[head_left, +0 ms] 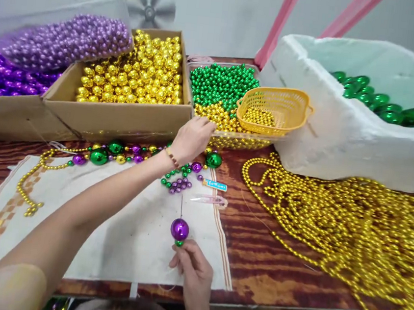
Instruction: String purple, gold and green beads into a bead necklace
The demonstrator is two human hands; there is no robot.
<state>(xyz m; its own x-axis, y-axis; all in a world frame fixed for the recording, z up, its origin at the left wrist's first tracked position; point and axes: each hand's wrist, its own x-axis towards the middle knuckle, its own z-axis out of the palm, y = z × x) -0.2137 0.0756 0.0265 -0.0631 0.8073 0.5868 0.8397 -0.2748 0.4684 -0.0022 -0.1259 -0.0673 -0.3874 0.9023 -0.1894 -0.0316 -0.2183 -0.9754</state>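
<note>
Shining purple bead [179, 229] (round, glossy)

Grey fan [150, 13] before a pale wall [221, 21]

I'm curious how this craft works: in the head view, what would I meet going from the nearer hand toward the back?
Right hand → large purple bead → thin needle-like rod → loose purple beads → left hand → heaped small green beads.
</note>
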